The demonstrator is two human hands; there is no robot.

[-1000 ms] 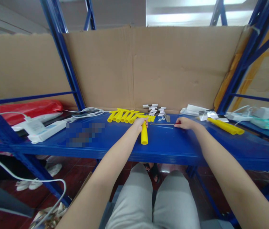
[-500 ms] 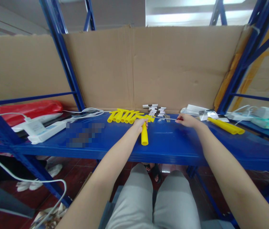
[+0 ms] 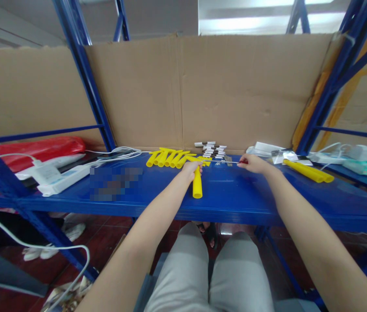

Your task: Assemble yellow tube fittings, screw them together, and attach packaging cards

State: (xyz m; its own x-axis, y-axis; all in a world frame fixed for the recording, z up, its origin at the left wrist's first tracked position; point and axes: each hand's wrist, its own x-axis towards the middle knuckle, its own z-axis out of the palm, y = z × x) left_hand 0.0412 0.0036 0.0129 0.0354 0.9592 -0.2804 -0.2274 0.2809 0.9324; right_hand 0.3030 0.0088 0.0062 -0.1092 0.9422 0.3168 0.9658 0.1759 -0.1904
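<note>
My left hand (image 3: 190, 169) is closed around the top of a yellow T-shaped tube piece (image 3: 197, 185), whose open lower end points toward me. In my right hand (image 3: 251, 164), pinched fingers hold a thin metal rod (image 3: 225, 162). The rod runs level to the left, and its far end reaches my left hand. Whether the tip is inside the yellow piece is hidden by my fingers. Something dark red shows at my right fingertips, too small to name. Just left of my left hand lies a row of similar yellow T-shaped tubes (image 3: 167, 158).
Behind the hands, several small white-and-black cylinders (image 3: 214, 151) are stacked against the cardboard wall (image 3: 235, 95). Two yellow tubes (image 3: 307, 171) lie on the right of the blue shelf (image 3: 229, 190), near white packets (image 3: 264, 149). A white power strip (image 3: 64, 180) and cables lie left.
My right hand has shifted slightly left, bringing the rod closer to my left hand. My left hand and the yellow piece have stayed in place.
</note>
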